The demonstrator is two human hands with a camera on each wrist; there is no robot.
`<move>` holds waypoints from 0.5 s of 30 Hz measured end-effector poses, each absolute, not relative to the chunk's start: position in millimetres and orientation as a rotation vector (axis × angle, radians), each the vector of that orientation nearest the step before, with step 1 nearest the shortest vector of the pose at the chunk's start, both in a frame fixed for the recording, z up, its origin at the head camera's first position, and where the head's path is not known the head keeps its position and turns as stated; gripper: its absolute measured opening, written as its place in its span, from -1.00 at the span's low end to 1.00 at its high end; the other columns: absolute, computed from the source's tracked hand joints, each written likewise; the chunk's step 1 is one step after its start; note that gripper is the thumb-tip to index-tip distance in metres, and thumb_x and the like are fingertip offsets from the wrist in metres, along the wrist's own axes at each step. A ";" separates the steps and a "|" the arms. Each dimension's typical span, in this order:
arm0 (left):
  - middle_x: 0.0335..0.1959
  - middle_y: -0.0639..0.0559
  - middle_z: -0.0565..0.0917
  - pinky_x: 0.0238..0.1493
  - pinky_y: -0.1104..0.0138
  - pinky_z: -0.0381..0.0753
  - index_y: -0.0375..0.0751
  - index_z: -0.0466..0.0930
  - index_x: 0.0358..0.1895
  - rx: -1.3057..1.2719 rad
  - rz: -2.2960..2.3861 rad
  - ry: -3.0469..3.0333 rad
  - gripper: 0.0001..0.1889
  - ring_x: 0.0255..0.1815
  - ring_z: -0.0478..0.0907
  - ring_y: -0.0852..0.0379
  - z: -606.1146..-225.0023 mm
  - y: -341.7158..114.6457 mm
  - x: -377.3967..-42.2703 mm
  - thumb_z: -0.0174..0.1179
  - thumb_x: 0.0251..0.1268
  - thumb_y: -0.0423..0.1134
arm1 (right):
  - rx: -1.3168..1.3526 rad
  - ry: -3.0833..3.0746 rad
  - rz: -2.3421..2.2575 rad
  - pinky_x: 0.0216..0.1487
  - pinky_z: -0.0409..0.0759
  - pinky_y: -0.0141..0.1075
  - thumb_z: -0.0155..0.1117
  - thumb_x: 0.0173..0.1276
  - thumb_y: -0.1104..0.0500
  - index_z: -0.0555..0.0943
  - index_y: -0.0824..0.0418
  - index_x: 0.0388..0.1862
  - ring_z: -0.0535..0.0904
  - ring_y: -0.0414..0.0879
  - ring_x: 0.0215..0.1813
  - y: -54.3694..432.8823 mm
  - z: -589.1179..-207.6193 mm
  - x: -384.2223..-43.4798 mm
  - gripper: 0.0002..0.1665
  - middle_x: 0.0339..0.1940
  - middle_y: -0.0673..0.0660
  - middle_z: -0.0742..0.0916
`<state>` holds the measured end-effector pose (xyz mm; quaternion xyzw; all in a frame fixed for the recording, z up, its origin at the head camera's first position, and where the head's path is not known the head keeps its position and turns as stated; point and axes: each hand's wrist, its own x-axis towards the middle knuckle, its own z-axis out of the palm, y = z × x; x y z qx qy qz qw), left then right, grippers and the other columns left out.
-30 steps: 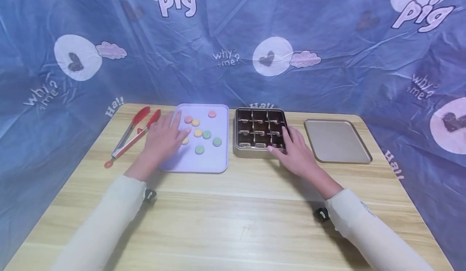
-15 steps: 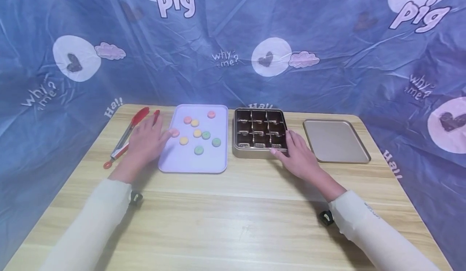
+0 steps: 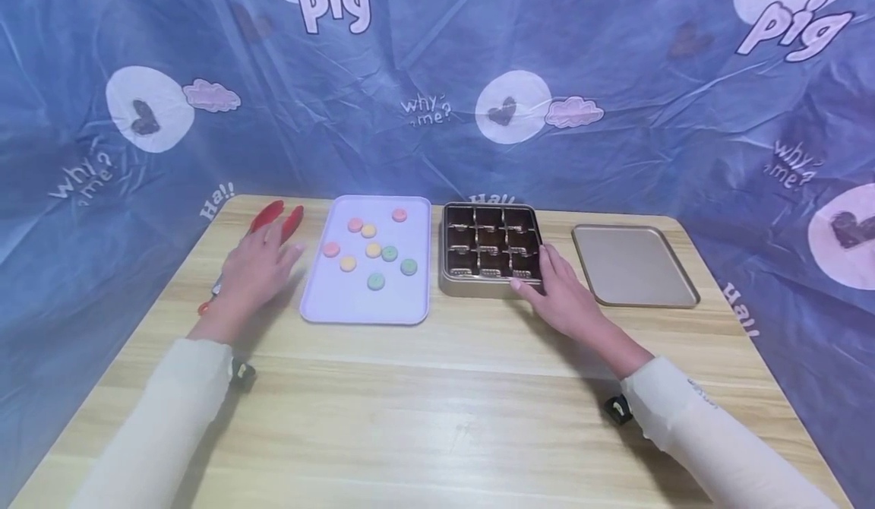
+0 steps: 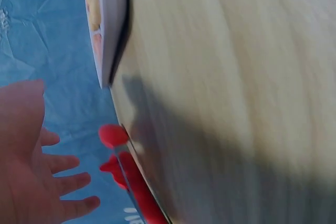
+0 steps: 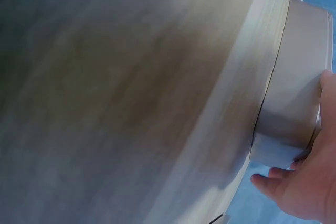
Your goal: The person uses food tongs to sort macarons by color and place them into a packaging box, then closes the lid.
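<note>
Behind the far edge of the counter (image 3: 437,403) a printed blue cloth (image 3: 307,91) is hung. Along that edge the things are ranged in one row, presumably so that each can be reached without being stacked on another. Left of the middle of the far edge, the lilac tray (image 3: 362,305) is laid flat; by its low rim, it may be judged, loose contents are stopped from straying. Just right of the middle, the metal box (image 3: 475,287) is stood upright and uncovered, its compartments apparently meant to be accessible from above. Toward the far right corner the shallow lid (image 3: 636,266) is laid rim up, probably to be out of the way. By the far left corner the tongs (image 3: 292,222) are laid aslant, red ends toward the far edge.

Above the tongs the left grip (image 3: 253,266) is held wide, nothing being carried; the tongs are seen below it and apart. The right grip (image 3: 567,300) is spread about the box's near right corner, thumb at the front rim, straight fingers along the side, likely for steadying. Nine small round pieces (image 3: 373,250), pink, yellow and green, are scattered on the tray between both grips, touched by neither
</note>
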<state>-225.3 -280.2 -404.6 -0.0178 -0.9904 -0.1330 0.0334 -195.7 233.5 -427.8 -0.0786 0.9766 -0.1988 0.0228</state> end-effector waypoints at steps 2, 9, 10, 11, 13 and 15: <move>0.50 -0.41 0.21 0.35 -0.41 0.15 -0.17 -0.08 0.63 -0.025 -0.442 -3.046 -0.17 0.47 0.11 -0.49 -406.4 -284.8 -225.9 -0.24 0.52 0.29 | -0.232 3.005 -0.649 0.49 0.05 0.36 -0.21 0.38 -0.59 -0.28 0.22 0.67 -0.08 0.36 0.64 234.0 -427.1 -195.7 0.26 0.70 0.23 -0.17; 0.45 -0.42 0.28 0.20 -0.43 0.28 -0.26 0.13 0.54 0.039 -0.474 -3.044 -0.22 0.34 0.23 -0.52 -411.2 -298.8 -223.1 -0.22 0.53 0.27 | -0.201 2.927 -0.777 0.43 0.17 0.35 -0.18 0.34 -0.62 -0.38 0.16 0.66 0.14 0.49 0.52 233.5 -428.0 -194.8 0.31 0.69 0.19 -0.26; 0.46 -0.43 0.26 0.18 -0.44 0.29 -0.28 0.14 0.53 0.040 -0.471 -3.048 -0.22 0.34 0.23 -0.53 -411.5 -300.1 -222.2 -0.23 0.54 0.28 | -0.205 2.922 -0.794 0.45 0.16 0.34 -0.16 0.34 -0.62 -0.38 0.16 0.66 0.13 0.49 0.53 233.3 -428.2 -194.6 0.31 0.69 0.20 -0.26; 0.47 -0.44 0.25 0.18 -0.44 0.29 -0.30 0.13 0.53 0.042 -0.466 -3.052 -0.21 0.33 0.24 -0.53 -411.9 -301.5 -221.6 -0.25 0.54 0.28 | -0.211 2.918 -0.808 0.46 0.14 0.33 -0.15 0.35 -0.60 -0.38 0.18 0.66 0.11 0.48 0.54 233.2 -428.4 -194.5 0.31 0.69 0.20 -0.26; 0.46 -0.45 0.25 0.15 -0.44 0.31 -0.32 0.14 0.51 0.041 -0.472 -3.056 -0.21 0.31 0.25 -0.53 -412.2 -303.2 -220.7 -0.27 0.54 0.29 | -0.212 2.917 -0.838 0.50 0.10 0.30 -0.11 0.36 -0.59 -0.35 0.19 0.66 0.05 0.44 0.58 233.0 -428.3 -194.1 0.30 0.69 0.21 -0.24; 0.46 -0.46 0.24 0.15 -0.45 0.29 -0.33 0.14 0.51 0.048 -0.486 -3.063 -0.20 0.32 0.24 -0.53 -412.1 -303.7 -220.3 -0.26 0.54 0.30 | -0.215 2.920 -0.856 0.52 0.07 0.28 -0.09 0.36 -0.57 -0.34 0.20 0.66 0.01 0.41 0.60 233.2 -428.1 -193.9 0.30 0.69 0.22 -0.22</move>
